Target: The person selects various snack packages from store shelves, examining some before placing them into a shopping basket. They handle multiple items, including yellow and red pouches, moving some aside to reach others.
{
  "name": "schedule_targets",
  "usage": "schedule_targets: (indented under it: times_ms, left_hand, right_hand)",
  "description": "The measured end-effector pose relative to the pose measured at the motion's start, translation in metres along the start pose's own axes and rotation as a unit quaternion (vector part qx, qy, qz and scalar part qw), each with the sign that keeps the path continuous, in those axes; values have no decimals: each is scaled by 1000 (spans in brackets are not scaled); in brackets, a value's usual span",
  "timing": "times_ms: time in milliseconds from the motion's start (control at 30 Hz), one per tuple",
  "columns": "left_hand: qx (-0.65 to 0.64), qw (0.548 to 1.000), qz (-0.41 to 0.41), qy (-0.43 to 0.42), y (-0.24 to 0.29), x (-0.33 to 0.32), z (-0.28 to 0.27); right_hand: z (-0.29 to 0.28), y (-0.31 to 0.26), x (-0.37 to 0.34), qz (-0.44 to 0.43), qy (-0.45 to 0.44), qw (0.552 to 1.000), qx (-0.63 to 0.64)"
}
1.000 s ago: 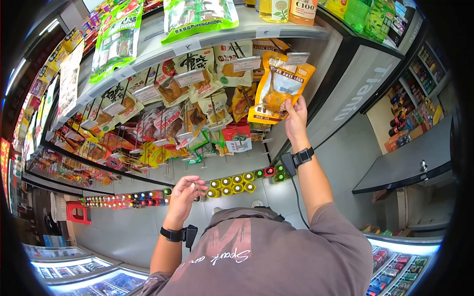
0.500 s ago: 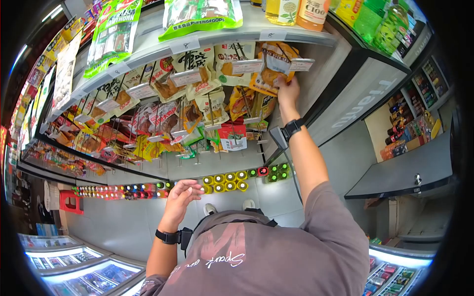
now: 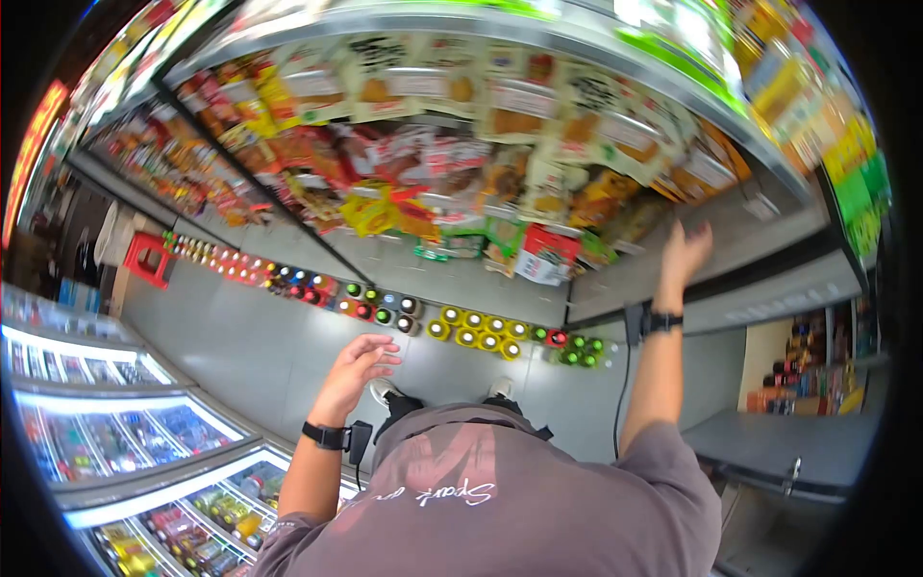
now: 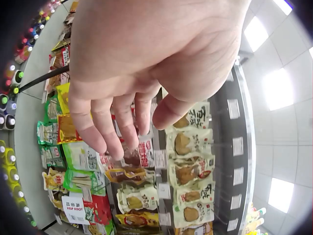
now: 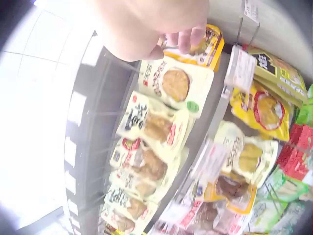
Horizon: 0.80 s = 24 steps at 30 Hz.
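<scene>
My right hand [image 3: 685, 254] is off the packs, its fingers loosely bent and holding nothing, just below the shelf's right end. An orange duck-leg pack [image 3: 710, 162] hangs behind a price tag on the top row of hooks. In the right wrist view that orange pack [image 5: 213, 45] shows partly behind my fingers [image 5: 185, 40], beside a cream pack [image 5: 176, 84]. My left hand [image 3: 356, 377] hovers low in front of me with relaxed fingers and nothing in it. The left wrist view shows those fingers [image 4: 100, 129] in front of the hanging packs.
Rows of hanging snack packs [image 3: 452, 163] fill the shelf on hooks with price tags. Yellow-capped bottles [image 3: 479, 332] stand on the floor under it. A red stool [image 3: 147, 260] is at the far left, lit coolers [image 3: 125, 433] behind it, a grey counter [image 3: 788, 447] at right.
The right hand put the orange duck-leg pack up onto a hook at the top right, then let go and drew back. The head view swung left; the left hand stayed much the same.
</scene>
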State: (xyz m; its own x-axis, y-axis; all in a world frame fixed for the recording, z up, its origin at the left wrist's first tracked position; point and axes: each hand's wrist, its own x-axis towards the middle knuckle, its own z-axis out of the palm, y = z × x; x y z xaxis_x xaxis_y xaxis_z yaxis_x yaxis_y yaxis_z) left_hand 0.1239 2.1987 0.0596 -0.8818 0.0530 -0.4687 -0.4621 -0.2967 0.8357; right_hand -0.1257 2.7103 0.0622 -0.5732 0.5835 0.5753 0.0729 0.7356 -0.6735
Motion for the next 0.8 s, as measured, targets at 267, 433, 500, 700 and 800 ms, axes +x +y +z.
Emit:
schedule_targets:
  times_ms: [267,433,500,700,800]
  left_hand:
    - [-95,993,-11,70,-10,-6,-186]
    - [-56,993,-29,98,-3,-32,-278]
    - [-60,994,-21,89,-2,-42,-314]
    - [-167,964,-43,204,-53,-67,-465]
    - [-231,917,-50,322,-103,-101,-551]
  right_hand:
    - [19,-168,-234,36,-392,868,303]
    - [69,-268,-353,29,-895,437,83]
    - [101,-285,-392,30,-927,373,10]
    - [231,-271,-512,-246,-858,436,-119]
    - [277,-345,-564,-364,-885,237,-166]
